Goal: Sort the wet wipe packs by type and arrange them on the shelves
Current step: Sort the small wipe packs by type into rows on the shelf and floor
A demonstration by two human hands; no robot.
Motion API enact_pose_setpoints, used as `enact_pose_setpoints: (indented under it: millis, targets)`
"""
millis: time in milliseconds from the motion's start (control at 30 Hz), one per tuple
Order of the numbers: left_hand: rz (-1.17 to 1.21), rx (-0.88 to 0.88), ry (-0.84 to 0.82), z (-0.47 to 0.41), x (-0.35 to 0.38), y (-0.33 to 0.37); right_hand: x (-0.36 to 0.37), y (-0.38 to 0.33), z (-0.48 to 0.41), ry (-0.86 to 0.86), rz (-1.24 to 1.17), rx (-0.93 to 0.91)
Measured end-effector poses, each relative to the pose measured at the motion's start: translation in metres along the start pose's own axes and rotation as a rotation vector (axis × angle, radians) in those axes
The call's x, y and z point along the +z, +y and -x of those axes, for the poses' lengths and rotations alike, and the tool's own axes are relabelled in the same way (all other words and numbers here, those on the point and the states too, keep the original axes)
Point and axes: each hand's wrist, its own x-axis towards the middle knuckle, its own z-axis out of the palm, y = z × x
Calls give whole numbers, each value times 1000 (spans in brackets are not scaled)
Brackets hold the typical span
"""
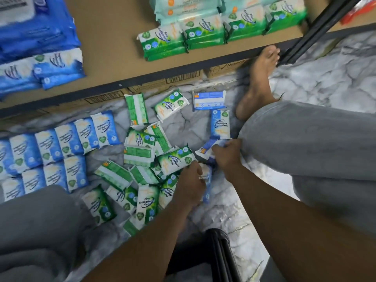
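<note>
Several green pine wipe packs (142, 159) lie jumbled on the marble floor (234, 210). Blue fragrance-free packs (48, 155) lie in rows at the left. My left hand (191, 186) grips a blue pack (207, 188) standing on edge beside the green pile. My right hand (225, 155) holds another blue pack (205, 150) near my right knee. Two more blue packs (219, 124) lie beyond it. On the brown shelf (114, 41), green packs (203, 31) stand stacked in a row and blue packs (40, 68) sit at the left.
My bare right foot (258, 82) rests against the shelf edge, by a black shelf post (317, 31). My grey-trousered knees (305, 143) flank the pile. Cardboard boxes (183, 78) sit under the shelf. A black stool leg (219, 251) stands near my arms.
</note>
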Motion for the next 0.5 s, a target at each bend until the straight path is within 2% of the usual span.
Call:
enact_pose_setpoints:
  millis: [100, 200, 333, 400, 500]
  targets:
    - [61, -28, 7, 2, -46, -11, -1, -17, 22, -85, -48, 22]
    - [96, -79, 96, 8, -95, -22, 3, -38, 47, -227, -74, 95]
    - [208, -104, 213, 23, -160, -37, 13, -68, 83, -409, -245, 207]
    - [278, -124, 249, 36, -188, -46, 22, -78, 98, -543, -246, 169]
    - [343, -124, 284, 59, -223, -57, 43, -91, 122, -635, -109, 75]
